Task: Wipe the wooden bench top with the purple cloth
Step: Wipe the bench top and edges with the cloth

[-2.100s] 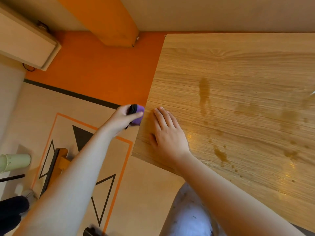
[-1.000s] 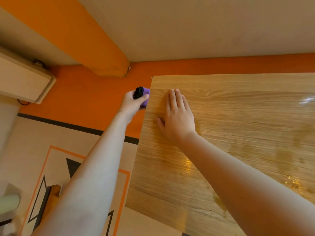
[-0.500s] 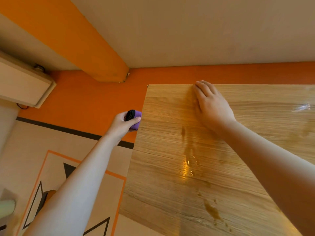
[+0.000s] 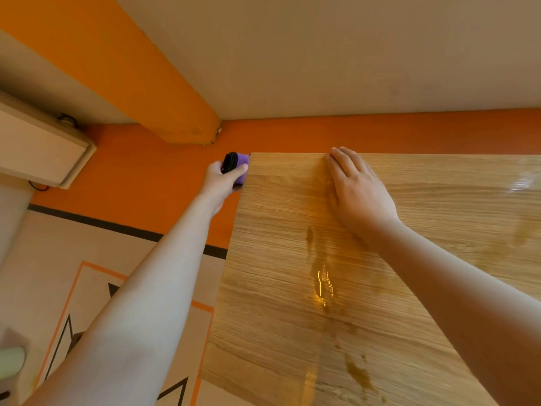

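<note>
Bench top (image 4: 409,288) wet | left hand (image 4: 224,178) clutches purple cloth (image 4: 238,165) | right hand (image 4: 358,193) flat, empty

I counted one tabletop (image 4: 424,200), one purple cloth (image 4: 240,165), and my two hands: left hand (image 4: 222,178) and right hand (image 4: 358,194). I counted one wall cabinet (image 4: 38,148) too.

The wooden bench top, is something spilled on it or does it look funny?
Yes. The light wooden bench top has wet, amber-tinted smears and droplets running down its middle toward the near edge, glinting in the light. The folded purple cloth, gripped in the left hand, is at the far left corner, away from them.
</note>
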The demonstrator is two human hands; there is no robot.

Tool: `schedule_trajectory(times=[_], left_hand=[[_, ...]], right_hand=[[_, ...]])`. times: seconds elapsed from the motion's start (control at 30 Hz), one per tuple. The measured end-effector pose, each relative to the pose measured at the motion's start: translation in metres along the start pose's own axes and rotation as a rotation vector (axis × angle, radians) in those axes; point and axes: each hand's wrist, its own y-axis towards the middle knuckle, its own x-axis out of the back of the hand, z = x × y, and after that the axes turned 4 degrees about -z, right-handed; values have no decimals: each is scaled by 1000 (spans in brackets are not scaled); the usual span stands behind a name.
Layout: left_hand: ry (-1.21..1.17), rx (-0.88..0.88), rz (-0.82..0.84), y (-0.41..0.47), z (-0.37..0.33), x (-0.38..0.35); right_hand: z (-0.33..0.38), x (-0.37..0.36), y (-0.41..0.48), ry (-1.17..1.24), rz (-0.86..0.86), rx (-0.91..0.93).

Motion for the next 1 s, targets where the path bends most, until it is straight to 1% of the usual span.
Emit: schedule_trajectory(times=[0.13, 0.23, 0.3, 0.47, 0.63, 0.73, 0.77, 0.83, 0.93, 1.0], left_hand=[[64, 21, 91, -23, 20, 25], [105, 3, 93, -27, 23, 31], [121, -25, 76, -19, 15, 26], [60, -84, -1, 14, -21, -4], [73, -98, -35, 13, -23, -6], [-65, -194, -134, -3, -32, 2], [-119, -216, -141, -10, -37, 1], [-171, -221, -98, -27, -44, -4], [-95, -214, -37, -55, -40, -22], [-89, -220, -84, -73, -31, -36]], right_hand=[[2, -1, -1, -6, 1, -1], [1, -1, 1, -9, -4, -3], [1, -2, 1, -15, -9, 1], [-1, -2, 2, -26, -8, 5], [1, -4, -1, -7, -28, 8], [0, -2, -1, 10, -37, 5], [0, -1, 0, 29, -39, -3], [-1, 0, 0, 77, -43, -10], [-1, 5, 2, 219, -62, -39], [5, 16, 0, 359, -115, -86]])
